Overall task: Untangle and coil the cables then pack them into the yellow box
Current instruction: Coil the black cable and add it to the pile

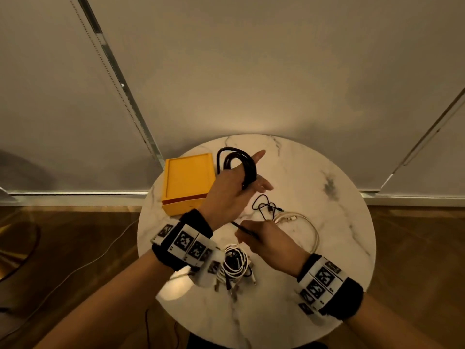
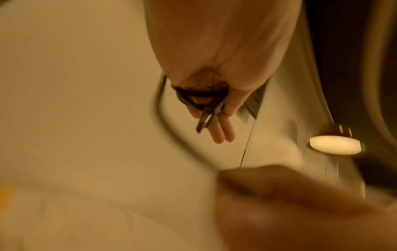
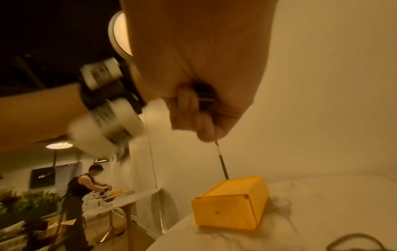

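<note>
Overhead, black rubbery cable looped round flat left hand, tail pinched in right hand.

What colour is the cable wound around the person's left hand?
Black. The cable looped around the left hand shows best in the head view.

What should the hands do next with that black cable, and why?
Probably one more wrap: the right hand pinches the loose end of the black cable, which is looped around the open left hand. A short tail stays unwound, so the coil isn't ready for the yellow box.
</note>
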Demonstrator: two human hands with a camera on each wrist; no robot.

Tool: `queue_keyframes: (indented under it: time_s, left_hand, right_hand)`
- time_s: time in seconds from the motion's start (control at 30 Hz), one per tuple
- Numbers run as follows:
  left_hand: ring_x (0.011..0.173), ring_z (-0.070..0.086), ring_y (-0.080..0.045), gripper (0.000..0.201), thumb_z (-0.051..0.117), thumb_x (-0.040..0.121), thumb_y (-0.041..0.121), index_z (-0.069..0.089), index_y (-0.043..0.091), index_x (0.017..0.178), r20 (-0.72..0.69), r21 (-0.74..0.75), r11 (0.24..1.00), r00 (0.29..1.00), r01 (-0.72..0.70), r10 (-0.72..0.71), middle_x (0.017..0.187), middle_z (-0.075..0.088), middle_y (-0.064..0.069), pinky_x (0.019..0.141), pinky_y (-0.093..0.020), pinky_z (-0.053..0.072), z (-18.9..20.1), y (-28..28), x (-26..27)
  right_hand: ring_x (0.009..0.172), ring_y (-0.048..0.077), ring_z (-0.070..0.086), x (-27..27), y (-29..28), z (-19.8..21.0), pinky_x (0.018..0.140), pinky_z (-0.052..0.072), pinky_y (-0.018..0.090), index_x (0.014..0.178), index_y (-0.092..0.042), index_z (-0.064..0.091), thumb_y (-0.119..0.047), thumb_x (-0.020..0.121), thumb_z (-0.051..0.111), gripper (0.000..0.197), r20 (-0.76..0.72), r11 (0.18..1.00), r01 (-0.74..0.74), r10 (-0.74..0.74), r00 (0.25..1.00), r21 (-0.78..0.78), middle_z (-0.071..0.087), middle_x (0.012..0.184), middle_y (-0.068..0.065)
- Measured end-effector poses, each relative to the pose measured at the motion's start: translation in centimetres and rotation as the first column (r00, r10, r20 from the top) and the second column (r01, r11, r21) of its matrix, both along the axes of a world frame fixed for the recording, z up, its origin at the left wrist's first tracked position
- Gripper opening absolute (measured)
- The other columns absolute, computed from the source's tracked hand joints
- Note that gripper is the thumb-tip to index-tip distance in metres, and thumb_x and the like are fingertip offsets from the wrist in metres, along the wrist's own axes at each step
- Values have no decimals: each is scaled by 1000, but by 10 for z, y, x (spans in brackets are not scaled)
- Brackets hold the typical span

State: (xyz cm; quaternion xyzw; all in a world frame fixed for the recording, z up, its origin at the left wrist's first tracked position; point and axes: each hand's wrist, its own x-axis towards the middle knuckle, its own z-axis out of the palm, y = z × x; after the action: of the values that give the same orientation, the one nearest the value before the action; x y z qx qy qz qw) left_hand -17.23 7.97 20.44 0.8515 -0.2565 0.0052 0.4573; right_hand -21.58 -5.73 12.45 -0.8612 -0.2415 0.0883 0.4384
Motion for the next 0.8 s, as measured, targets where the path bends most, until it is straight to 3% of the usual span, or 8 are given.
queue_keyframes:
  time_s: [0.1, 0.2, 0.33, 0.4, 0.5, 0.6, 0.67, 0.8]
  left_hand:
    - [64, 60, 0, 17, 50, 98, 14, 59, 18, 112, 137, 329, 940, 989, -93, 50, 81, 73, 6, 77, -34, 52, -7, 16, 8]
    - [50, 52, -1, 7, 50, 97, 16, 56, 19, 94, 5, 392, 919, 999, -31, 32, 59, 65, 4, 62, -31, 49, -9, 27, 4]
    - [38, 47, -16, 36, 43, 103, 21, 57, -2, 78, -445, 26, 991, 889, 134, -109, 47, 54, 0, 42, -25, 39, -5, 26, -8]
    - [33, 40, -16, 52, 34, 105, 28, 53, -3, 68, -525, -72, 983, 831, 169, -182, 43, 49, -4, 37, -23, 35, -4, 23, -12]
    - [34, 40, -15, 48, 34, 103, 32, 54, 3, 70, -576, -240, 962, 780, 126, -246, 45, 46, -7, 38, -21, 34, -4, 25, -13]
    - [41, 45, -17, 35, 39, 98, 30, 54, 2, 82, -593, -483, 875, 751, -43, -290, 45, 42, -4, 47, -23, 40, -13, 36, -8]
    - [46, 45, -18, 28, 40, 96, 28, 49, 5, 82, -606, -596, 782, 741, -182, -290, 46, 40, -2, 55, -26, 43, -20, 40, -6]
    - [44, 38, -12, 27, 36, 99, 28, 46, 12, 79, -631, -714, 569, 727, -407, -271, 48, 36, 5, 64, -25, 38, -28, 42, -5]
  right_hand:
    - [53, 4, 48, 1, -14, 19, 54, 31, 14, 83, -15, 63, -32, 97, 50, 25, 124, 999, -18, 22, 992, -32, 53, 59, -7]
    - [53, 9, 46, 6, -30, 36, 55, 38, 26, 84, -20, 64, -43, 94, 50, 29, 211, 993, -75, 92, 973, -87, 57, 60, -3]
    - [53, 13, 45, 15, -36, 62, 54, 37, 28, 85, -18, 67, -46, 92, 56, 30, 187, 988, -150, 153, 970, -26, 57, 61, 2]
    - [61, 6, 50, 17, -33, 71, 58, 40, 23, 86, -15, 69, -37, 92, 60, 25, 243, 986, -167, 161, 957, 5, 58, 70, -8]
    - [72, -4, 53, 16, -30, 72, 66, 36, 10, 88, -11, 71, -28, 92, 62, 20, 293, 981, -188, 166, 942, 49, 54, 78, -21]
    - [57, 15, 51, 10, -32, 64, 56, 42, 34, 94, -17, 72, -46, 92, 56, 33, 143, 982, -180, 172, 975, 52, 61, 67, 0]
    - [60, 24, 54, 5, -33, 60, 60, 44, 45, 99, -21, 72, -52, 90, 53, 37, 90, 984, -174, 169, 981, 47, 65, 70, 7]
    - [61, 12, 56, -2, -34, 58, 58, 45, 29, 102, -17, 73, -35, 93, 59, 25, 48, 973, -232, 231, 972, 20, 68, 74, 0]
